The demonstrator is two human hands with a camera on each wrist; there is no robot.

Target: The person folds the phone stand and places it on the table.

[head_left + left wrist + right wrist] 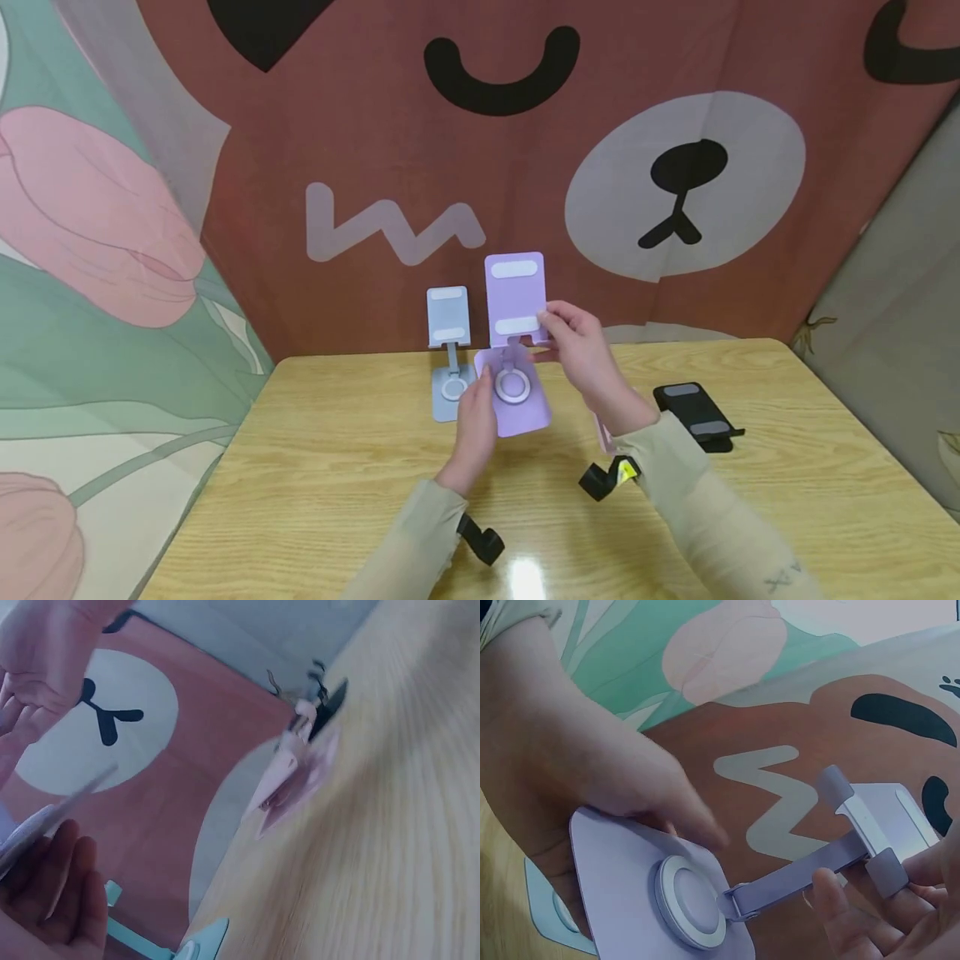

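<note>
A purple phone stand (517,296) is held unfolded above the table, its upper plate raised over a base with a white ring. My left hand (476,425) grips the left edge of that base (622,881), thumb on the ring side. With thumb and fingers my right hand (585,354) pinches the lower right edge of the upper plate. In the right wrist view, the hinged arm (799,874) runs between base and plate, beside the right fingers (829,896). Just left of the purple one stands an unfolded light blue phone stand (448,317).
On the right of the wooden table (345,483) lies a folded black phone stand (693,412). A pink phone stand (289,776), mostly hidden by my right wrist in the head view, is next to it. A bear-print cloth (360,125) hangs behind the table.
</note>
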